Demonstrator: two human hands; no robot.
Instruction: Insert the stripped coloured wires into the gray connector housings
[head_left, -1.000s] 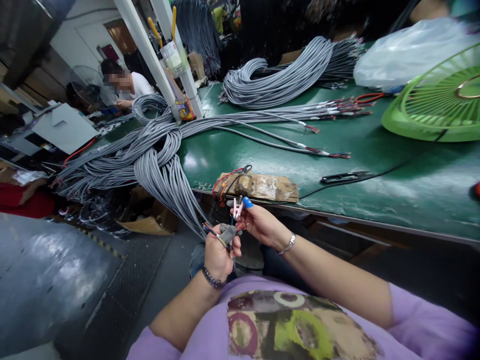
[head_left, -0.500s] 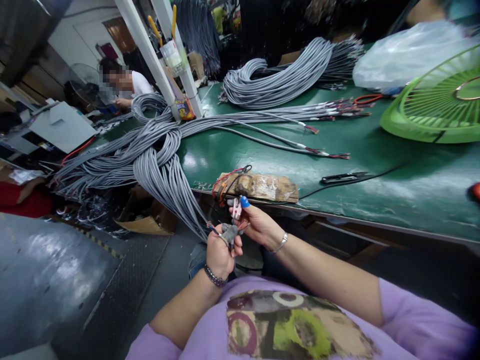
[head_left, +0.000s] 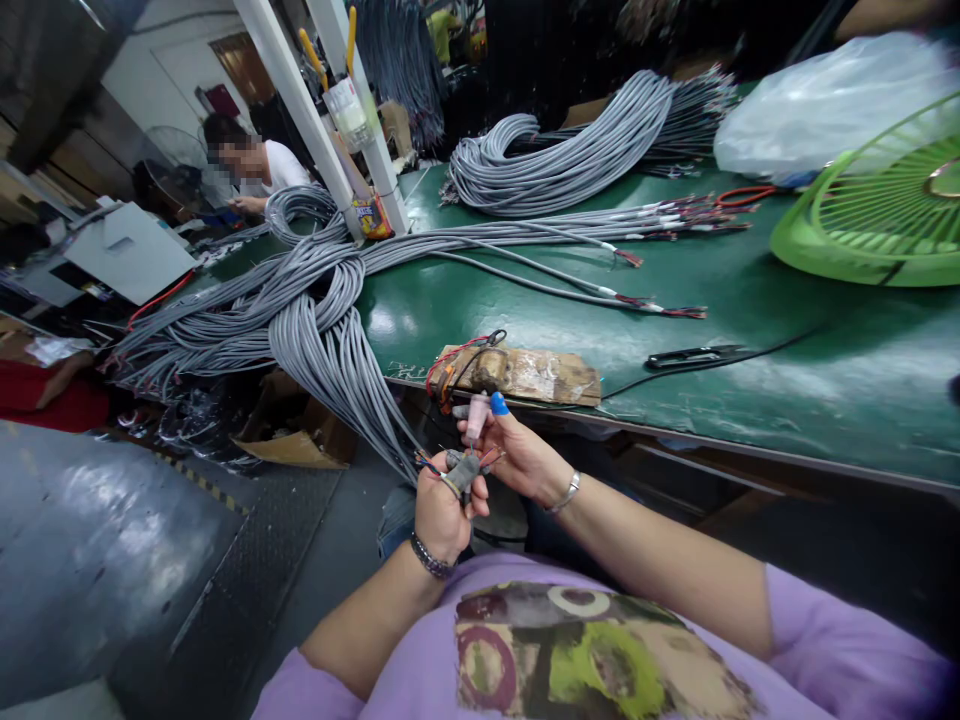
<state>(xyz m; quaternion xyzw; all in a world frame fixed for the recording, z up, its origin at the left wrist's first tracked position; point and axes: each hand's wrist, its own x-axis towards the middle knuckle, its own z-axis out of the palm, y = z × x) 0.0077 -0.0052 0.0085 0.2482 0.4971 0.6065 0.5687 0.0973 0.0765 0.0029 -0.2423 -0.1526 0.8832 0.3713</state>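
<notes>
My left hand (head_left: 444,508) is closed around the end of a grey cable, with thin coloured wires (head_left: 429,462) fanning out between the fingers; grey coverings show on some fingertips. Just to its right, my right hand (head_left: 517,450) has a blue cover on the thumb and pinches a small pale pink tool (head_left: 477,416) over the wires. Both hands nearly touch, in front of the bench edge. Behind them a worn wooden block (head_left: 536,375) lies at the edge of the green bench (head_left: 450,300), with red and black wires at its left end.
Grey cable bundles (head_left: 315,320) hang over the bench's left side, and a coil (head_left: 562,165) lies at the back. Black snips (head_left: 694,356), a green fan (head_left: 862,220) and a plastic bag (head_left: 825,110) are to the right. A person (head_left: 255,170) sits far left.
The pale pink tool has turned in my right hand and looks blurred now. My left hand stays around the cable end. The whole view has shifted slightly.
</notes>
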